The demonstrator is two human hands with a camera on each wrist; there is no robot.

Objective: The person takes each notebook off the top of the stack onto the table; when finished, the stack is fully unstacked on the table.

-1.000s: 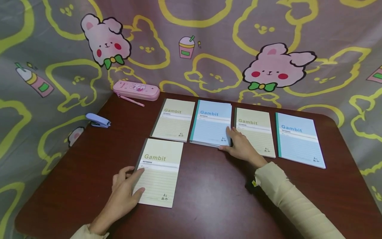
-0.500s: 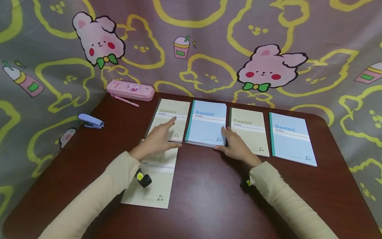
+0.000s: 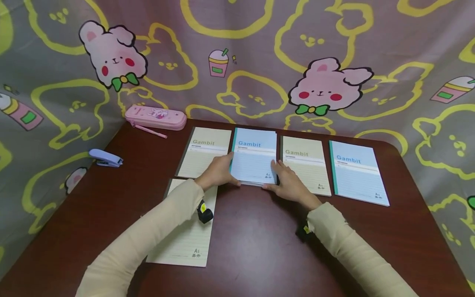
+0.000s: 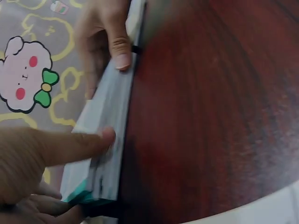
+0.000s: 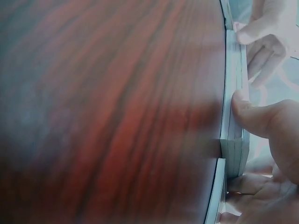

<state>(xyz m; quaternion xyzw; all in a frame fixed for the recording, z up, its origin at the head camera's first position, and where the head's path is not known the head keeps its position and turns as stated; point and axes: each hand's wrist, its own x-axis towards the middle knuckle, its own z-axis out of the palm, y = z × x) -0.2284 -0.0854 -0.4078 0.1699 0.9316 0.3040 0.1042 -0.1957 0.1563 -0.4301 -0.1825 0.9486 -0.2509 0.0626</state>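
A stack of blue notebooks [image 3: 254, 159] with a green spine lies between my two hands, in the back row on the table. My left hand [image 3: 218, 170] grips its near left corner, thumb on the front edge and fingers along the spine side. At the near right corner my right hand [image 3: 291, 182] holds it the same way. In the left wrist view the left thumb [image 4: 93, 142] presses the layered page edges [image 4: 110, 112] of the stack. The right wrist view shows the right thumb [image 5: 254, 116] on those edges, with the fingers curled round the side.
Cream notebooks flank the stack, one left [image 3: 208, 144] and one right [image 3: 306, 165]. Another blue notebook [image 3: 358, 171] lies far right. A cream notebook [image 3: 185, 235] sits under my left forearm. A pink pencil case [image 3: 156, 117], pink pen [image 3: 150, 131] and stapler [image 3: 105, 158] are at the left.
My left hand has left the near cream notebook, passed over the back cream one and come to the left side of the blue stack. My right hand has stayed on the stack's right corner.
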